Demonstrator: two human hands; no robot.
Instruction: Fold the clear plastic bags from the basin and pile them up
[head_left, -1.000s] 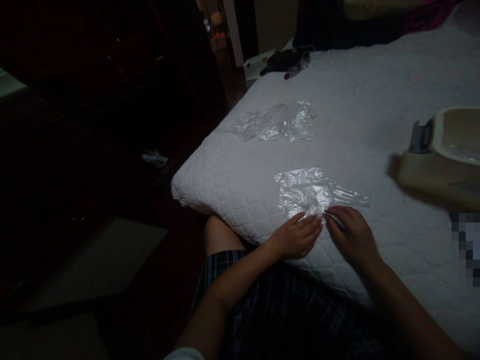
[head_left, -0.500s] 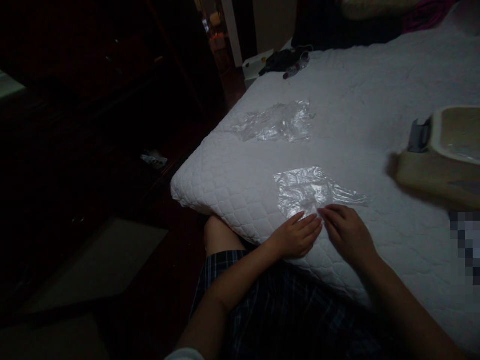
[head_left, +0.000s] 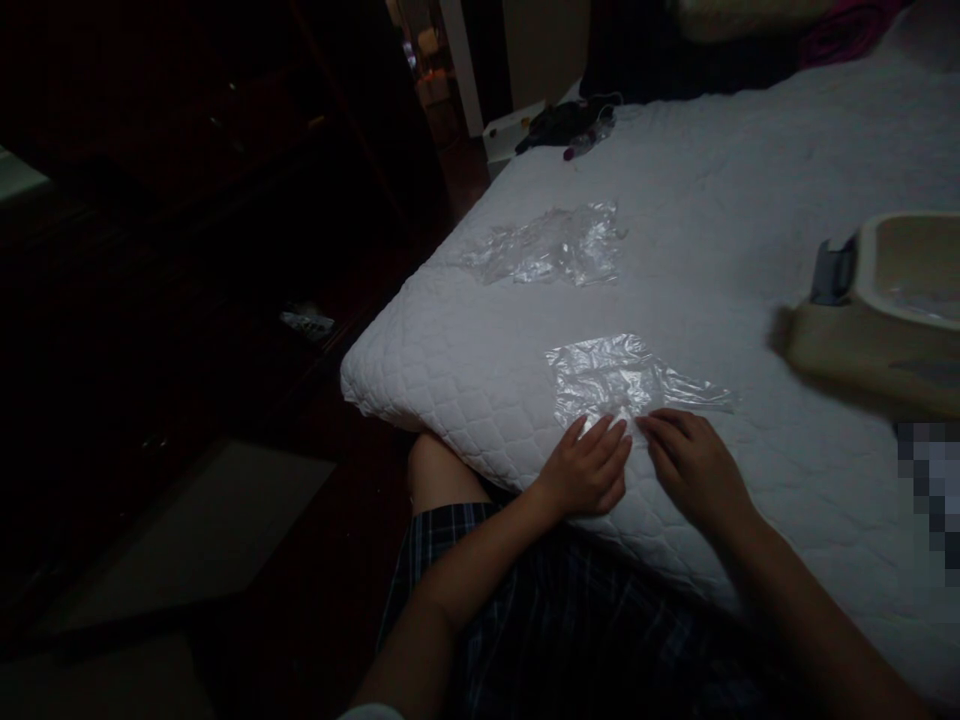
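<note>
A clear plastic bag [head_left: 600, 372] lies spread on the white quilted bed [head_left: 465, 370], its narrower end stretching to the right. My left hand [head_left: 589, 468] rests on the bag's near edge, palm down, with its fingers stretched out. Just to the right, my right hand [head_left: 690, 460] pinches the near edge of the same bag between thumb and fingertips. A second crumpled clear plastic bag [head_left: 555, 245] lies farther back on the bed, apart from both hands.
At the right a beige plastic bin [head_left: 847, 350] with a grey latch lies on the bed. A bottle [head_left: 589, 140] and dark cloth lie at the far left corner. A pink bundle [head_left: 851, 30] is at the back. Dark floor runs along the bed's left edge.
My left hand has slid slightly left and its fingers have spread a little on the bag. My right hand stays in place, still pinching.
</note>
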